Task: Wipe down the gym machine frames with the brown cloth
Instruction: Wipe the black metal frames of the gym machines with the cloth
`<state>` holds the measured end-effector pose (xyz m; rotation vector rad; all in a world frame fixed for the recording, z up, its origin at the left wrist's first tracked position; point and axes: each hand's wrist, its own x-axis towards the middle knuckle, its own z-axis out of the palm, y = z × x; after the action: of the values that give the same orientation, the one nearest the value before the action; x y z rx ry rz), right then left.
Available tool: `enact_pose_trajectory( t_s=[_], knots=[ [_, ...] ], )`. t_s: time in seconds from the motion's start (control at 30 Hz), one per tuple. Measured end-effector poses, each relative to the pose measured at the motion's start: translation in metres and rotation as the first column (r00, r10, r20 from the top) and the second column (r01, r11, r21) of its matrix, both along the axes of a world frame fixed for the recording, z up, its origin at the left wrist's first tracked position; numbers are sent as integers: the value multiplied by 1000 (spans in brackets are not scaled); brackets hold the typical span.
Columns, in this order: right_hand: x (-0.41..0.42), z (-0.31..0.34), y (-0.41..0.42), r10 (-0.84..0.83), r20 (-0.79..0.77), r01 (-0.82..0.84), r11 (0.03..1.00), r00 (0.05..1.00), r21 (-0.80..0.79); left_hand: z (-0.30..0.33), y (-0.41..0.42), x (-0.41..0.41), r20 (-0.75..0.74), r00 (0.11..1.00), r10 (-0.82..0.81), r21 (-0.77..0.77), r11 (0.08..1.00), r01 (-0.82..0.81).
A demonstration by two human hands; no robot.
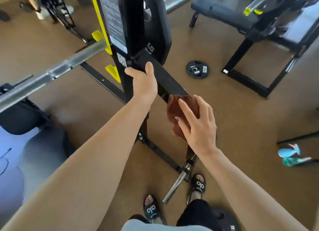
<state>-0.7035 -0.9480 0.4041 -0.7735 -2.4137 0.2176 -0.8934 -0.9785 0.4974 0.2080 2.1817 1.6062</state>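
A brown gym floor [224, 120] is being shown spread beneath the whole scene, with a black machine frame [131, 32] trimmed in yellow being seen rising at centre. A steel barbell [51, 72] is being carried across the left, while a padded bench [224, 10] is being seen at upper right on its black stand. A black weight plate [197, 69] is being left flat on the floor between the two machines. The sloping black frame bar [164, 77] is being gripped near its upper end by the left hand [144, 82], fingers curled round it. Lower on that bar, the brown cloth [183, 113] is being pressed against the metal by the right hand [198, 125], fingers spread over it. Black slide sandals [151, 210] are being worn below.
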Motion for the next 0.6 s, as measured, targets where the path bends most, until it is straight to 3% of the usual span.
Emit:
enact_pose_trajectory(
  t_s=[0.17, 0.4, 0.6],
  knots=[
    [13, -7, -2, -25, 10, 26, 994, 1000, -110, -6, 2, 7, -42, 999, -21, 3, 1000, 21],
    [-40, 56, 32, 212, 148, -169, 952, 966, -257, -4, 16, 22, -72, 988, 137, 55, 990, -133],
    [-17, 30, 24, 72, -176, -143, 888, 982, -437, -5, 32, 34, 54, 942, 330, 133, 933, -334]
  ],
)
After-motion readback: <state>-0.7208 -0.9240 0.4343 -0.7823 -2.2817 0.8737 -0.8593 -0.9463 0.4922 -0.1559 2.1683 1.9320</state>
